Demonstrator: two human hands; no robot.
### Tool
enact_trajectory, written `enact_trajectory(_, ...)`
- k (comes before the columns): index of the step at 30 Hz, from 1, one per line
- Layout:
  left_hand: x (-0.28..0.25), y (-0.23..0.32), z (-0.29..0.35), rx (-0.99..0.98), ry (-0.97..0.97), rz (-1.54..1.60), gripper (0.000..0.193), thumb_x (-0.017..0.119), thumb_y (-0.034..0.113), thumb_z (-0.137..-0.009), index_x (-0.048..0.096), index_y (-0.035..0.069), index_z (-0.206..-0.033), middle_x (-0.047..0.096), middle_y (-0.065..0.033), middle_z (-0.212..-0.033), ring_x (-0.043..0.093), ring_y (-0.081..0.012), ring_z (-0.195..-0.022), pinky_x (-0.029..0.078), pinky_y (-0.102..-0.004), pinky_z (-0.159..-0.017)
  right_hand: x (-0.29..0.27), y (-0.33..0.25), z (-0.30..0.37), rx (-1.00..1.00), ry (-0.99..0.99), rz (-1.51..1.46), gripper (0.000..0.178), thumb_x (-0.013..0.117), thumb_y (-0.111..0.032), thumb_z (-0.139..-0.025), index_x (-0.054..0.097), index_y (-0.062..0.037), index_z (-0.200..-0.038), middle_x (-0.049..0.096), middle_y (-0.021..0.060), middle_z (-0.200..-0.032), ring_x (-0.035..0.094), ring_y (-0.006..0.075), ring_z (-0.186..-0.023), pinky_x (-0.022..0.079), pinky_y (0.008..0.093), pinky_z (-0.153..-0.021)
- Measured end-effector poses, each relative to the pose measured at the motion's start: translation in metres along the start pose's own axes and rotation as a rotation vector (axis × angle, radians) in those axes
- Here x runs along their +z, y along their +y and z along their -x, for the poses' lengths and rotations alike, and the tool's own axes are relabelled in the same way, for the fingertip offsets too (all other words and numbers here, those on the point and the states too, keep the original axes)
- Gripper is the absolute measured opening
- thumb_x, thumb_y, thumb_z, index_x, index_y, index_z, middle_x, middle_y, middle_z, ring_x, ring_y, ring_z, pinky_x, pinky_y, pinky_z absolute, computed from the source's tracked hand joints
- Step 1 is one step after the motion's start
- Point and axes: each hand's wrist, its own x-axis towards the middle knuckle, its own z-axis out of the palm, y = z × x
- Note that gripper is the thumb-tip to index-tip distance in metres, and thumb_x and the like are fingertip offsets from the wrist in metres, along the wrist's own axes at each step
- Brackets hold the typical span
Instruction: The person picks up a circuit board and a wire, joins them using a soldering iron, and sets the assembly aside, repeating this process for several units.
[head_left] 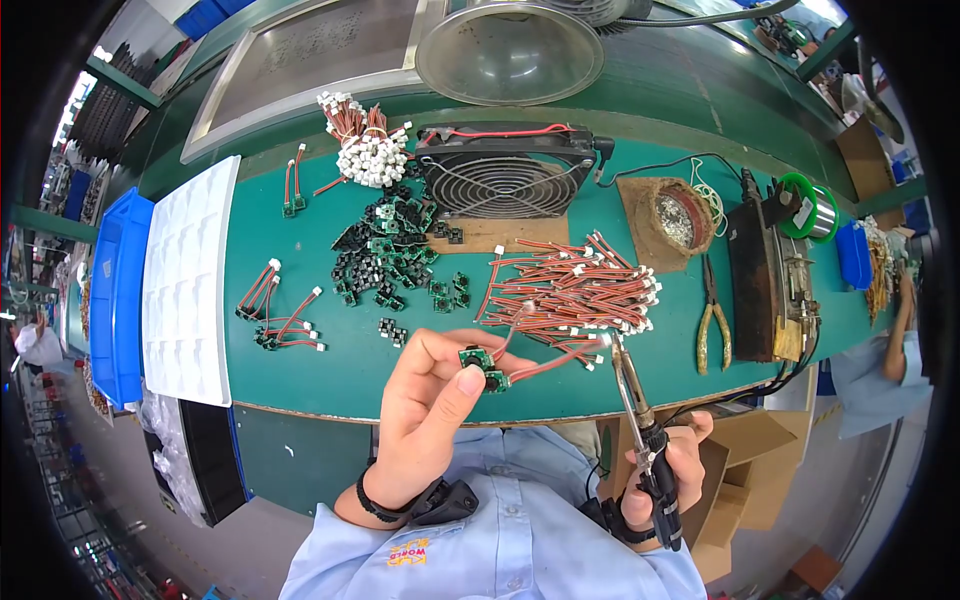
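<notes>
Head view: we pinch a small green board (483, 368) in our left hand (430, 420), its red wire (550, 362) running right. Our right hand (668, 470) grips the soldering iron (632, 395), tip pointing up-left by the board. White tray (190, 280): compartments look bare.

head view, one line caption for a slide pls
Left hand holds a small green board with red wires while right hand brings a soldering iron to it.
</notes>
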Motion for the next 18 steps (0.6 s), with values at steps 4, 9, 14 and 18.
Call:
enact_trajectory(4,-0.0052,0.0007,0.0013,-0.119,-0.058,0.118,0.012,0.048,0.015,-0.090,0.041,0.005,-0.092,0.060,-0.0171,-0.093,0.054,-0.0251,-0.099,0.042,-0.0362,-0.086,0.0026,0.0025,0.0036,-0.015,0.095,0.000,0.051,0.051,-0.048,-0.085,0.046,-0.0095,-0.117,0.055,0.0016,-0.064,0.051,0.0140,-0.067,0.021,0.0471,-0.099)
enact_trajectory(9,-0.0035,0.0044,0.0014,-0.151,-0.096,0.184,0.014,0.048,0.017,-0.089,0.041,0.006,-0.092,0.062,-0.0168,-0.082,0.048,-0.0245,-0.102,0.042,-0.0375,-0.086,0.0009,0.0019,0.0038,-0.018,0.180,0.020,0.053,0.049,-0.050,-0.085,0.047,-0.0090,-0.118,0.055,0.0011,-0.064,0.051,0.0139,-0.069,0.022,0.0463,-0.100)
enact_trajectory(14,-0.0024,0.0078,0.0028,-0.152,-0.113,0.203,0.013,0.049,0.017,-0.088,0.042,0.006,-0.092,0.062,-0.0157,-0.081,0.047,-0.0249,-0.101,0.039,-0.0379,-0.087,-0.0001,0.0003,0.0007,-0.041,0.215,0.015,0.047,0.051,-0.043,-0.087,0.047,-0.0076,-0.118,0.056,0.0035,-0.068,0.051,0.0149,-0.070,0.030,0.0443,-0.096)
enact_trajectory(18,-0.0015,0.0089,0.0048,-0.153,-0.117,0.198,0.013,0.049,0.017,-0.088,0.043,0.006,-0.091,0.061,-0.0144,-0.080,0.050,-0.0244,-0.096,0.038,-0.0369,-0.087,0.0007,-0.0044,-0.0035,-0.001,0.247,0.112,0.038,0.053,-0.026,-0.089,0.044,-0.0051,-0.120,0.056,0.0071,-0.071,0.053,0.0158,-0.074,0.039,0.0379,-0.089)
